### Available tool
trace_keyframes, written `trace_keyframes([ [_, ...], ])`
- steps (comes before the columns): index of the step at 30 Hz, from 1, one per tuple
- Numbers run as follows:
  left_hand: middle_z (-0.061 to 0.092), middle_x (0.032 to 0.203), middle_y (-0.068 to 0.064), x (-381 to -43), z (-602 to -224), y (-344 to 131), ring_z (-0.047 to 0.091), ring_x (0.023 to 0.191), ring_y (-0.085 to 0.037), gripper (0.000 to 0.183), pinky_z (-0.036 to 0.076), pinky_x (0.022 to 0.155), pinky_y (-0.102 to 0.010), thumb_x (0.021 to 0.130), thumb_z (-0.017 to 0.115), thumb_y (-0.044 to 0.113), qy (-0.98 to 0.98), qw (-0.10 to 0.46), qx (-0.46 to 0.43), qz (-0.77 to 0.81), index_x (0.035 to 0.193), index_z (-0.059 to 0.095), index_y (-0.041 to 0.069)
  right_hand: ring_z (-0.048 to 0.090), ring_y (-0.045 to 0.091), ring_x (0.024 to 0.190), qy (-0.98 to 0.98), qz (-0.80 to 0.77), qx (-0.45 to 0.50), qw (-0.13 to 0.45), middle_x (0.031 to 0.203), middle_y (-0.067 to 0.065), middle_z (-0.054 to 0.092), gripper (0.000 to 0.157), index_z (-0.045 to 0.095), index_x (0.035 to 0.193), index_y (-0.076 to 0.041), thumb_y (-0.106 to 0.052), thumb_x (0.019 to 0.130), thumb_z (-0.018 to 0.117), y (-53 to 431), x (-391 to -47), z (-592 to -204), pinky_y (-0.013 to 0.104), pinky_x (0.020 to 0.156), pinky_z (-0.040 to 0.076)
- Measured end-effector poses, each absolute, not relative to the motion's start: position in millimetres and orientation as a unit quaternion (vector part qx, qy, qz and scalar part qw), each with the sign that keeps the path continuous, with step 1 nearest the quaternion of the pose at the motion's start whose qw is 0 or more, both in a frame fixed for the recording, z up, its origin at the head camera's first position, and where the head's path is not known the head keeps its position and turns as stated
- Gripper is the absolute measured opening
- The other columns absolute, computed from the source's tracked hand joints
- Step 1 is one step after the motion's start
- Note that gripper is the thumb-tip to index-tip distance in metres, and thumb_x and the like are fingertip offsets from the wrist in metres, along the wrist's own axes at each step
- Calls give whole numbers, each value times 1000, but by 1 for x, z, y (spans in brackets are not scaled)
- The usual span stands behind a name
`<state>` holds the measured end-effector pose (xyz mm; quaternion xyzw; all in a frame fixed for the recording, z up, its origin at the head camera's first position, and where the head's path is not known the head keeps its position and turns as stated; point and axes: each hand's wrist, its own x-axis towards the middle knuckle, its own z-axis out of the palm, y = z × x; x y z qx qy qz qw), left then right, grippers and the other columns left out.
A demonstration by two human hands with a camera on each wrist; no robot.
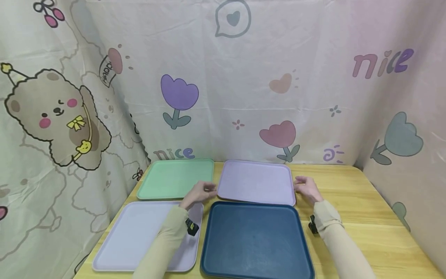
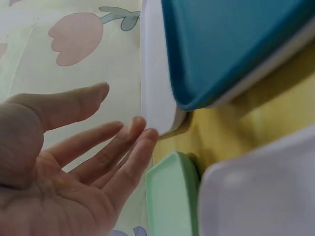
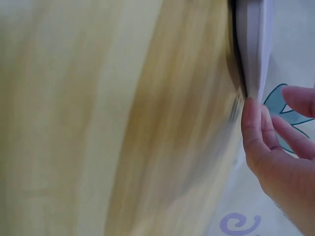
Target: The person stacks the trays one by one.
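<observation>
Currently, the lilac tray (image 1: 256, 182) lies flat at the far middle of the wooden table (image 1: 369, 209), between my two hands. My left hand (image 1: 199, 192) is at its left edge, fingers loosely extended and thumb apart, gripping nothing; I cannot tell whether the fingertips touch the rim. My right hand (image 1: 308, 188) is at the right edge, also unclenched, its fingertips meeting the tray's side in the right wrist view while the thumb stands away from it. Just on the near side of the lilac tray sits the dark blue tray (image 1: 258, 240), the two edges close together. To the left, the mint green tray (image 1: 177, 178) is on the far side, and the pale lavender tray (image 1: 139, 232) is on the near side, partly under my left sleeve (image 1: 170, 232). A small black device (image 1: 191, 227) is at my left wrist. Beyond the table hangs a pale curtain (image 1: 223, 93) printed with flowers and hearts, with a cartoon bear (image 1: 55, 120) on the left.
</observation>
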<state>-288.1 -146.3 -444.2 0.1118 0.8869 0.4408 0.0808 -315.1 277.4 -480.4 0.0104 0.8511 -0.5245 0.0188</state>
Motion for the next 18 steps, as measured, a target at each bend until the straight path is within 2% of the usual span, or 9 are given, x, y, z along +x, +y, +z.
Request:
trace_keyframes([
  [4,64,129,-29,-309,-440,-138,61,122,-42,42,52,106,-49,96,63,7,882,81,104,453,132,57,-12,67,15,88,841,-539,22,34,133,46,49,57,36,139,26,4,92,60,280,-320,-479,22,77,60],
  [7,62,131,-30,-325,-441,-130,59,124,-43,43,50,108,-50,97,63,8,876,68,96,468,133,56,-13,64,5,76,847,-530,25,37,131,46,50,56,37,138,27,2,93,60,282,-323,-479,20,73,60],
  [12,61,133,-31,-350,-445,-115,58,126,-44,46,50,108,-50,96,64,10,869,42,78,487,135,54,-14,65,8,70,861,-506,23,29,127,47,53,55,40,134,28,1,91,61,286,-325,-479,22,70,60],
  [18,59,135,-31,-367,-457,-112,56,128,-44,47,49,109,-50,96,64,8,855,49,47,514,136,53,-13,67,9,70,866,-498,23,40,128,47,52,52,43,132,27,-1,92,61,284,-329,-478,24,73,61],
])
